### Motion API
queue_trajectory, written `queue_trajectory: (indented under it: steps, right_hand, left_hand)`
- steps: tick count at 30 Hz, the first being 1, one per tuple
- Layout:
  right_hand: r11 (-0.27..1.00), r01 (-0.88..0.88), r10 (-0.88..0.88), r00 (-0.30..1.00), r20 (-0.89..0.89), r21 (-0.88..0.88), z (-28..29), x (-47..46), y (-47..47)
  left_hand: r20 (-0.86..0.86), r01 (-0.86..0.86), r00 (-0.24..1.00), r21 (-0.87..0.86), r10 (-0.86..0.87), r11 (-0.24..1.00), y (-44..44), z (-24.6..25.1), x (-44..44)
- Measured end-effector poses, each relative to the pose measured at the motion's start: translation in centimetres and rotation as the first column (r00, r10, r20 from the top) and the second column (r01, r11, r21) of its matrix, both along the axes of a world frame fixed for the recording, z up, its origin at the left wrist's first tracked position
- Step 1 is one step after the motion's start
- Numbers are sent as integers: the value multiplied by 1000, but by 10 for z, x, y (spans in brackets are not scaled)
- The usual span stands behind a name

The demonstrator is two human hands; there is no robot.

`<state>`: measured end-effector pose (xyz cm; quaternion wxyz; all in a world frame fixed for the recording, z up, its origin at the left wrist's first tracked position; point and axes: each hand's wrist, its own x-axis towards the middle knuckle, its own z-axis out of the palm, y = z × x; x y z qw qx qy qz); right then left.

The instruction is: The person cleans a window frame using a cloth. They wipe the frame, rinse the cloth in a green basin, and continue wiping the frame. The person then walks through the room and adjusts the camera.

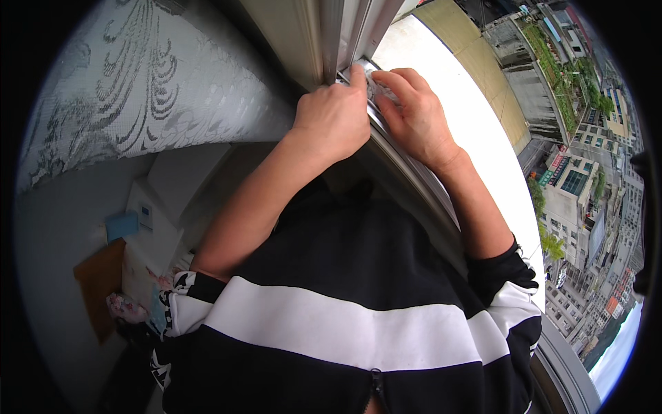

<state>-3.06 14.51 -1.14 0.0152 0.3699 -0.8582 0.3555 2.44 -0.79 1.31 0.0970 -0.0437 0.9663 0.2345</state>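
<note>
At the corner of a metal window frame (336,36), both of my hands are close together over the window track (408,155). My left hand (336,116) has its fingers curled, with one digit extended down onto the track; whether anything is inside it is hidden. Just to the right, my right hand (414,111) has its thumb and fingers around a crumpled whitish cloth or tissue (380,89) lying against the track. Part of this whitish material is covered by the fingers.
A patterned grey-white curtain (170,88) hangs at left, near my left forearm. Beyond the track lies a bright white ledge (481,145), with buildings (569,181) far below outside. A light blue object (122,225) and a brown wooden panel (101,284) are in the dim room.
</note>
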Motion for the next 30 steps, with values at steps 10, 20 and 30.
queue_trajectory:
  steps: [10,20,30]
  right_hand:
    - [1000,-30,30,994,104,-10,-5,-6,-7]
    - [999,-26,15,969,247,41,8,10,29]
    - [994,-20,3,986,164,104,10,23,40]
  left_hand:
    - [63,-1,998,266,-17,964,-20,-11,-4]
    - [98,7,995,276,-36,961,9,-7,13]
    - [28,33,998,411,-49,911,3,-8,18]
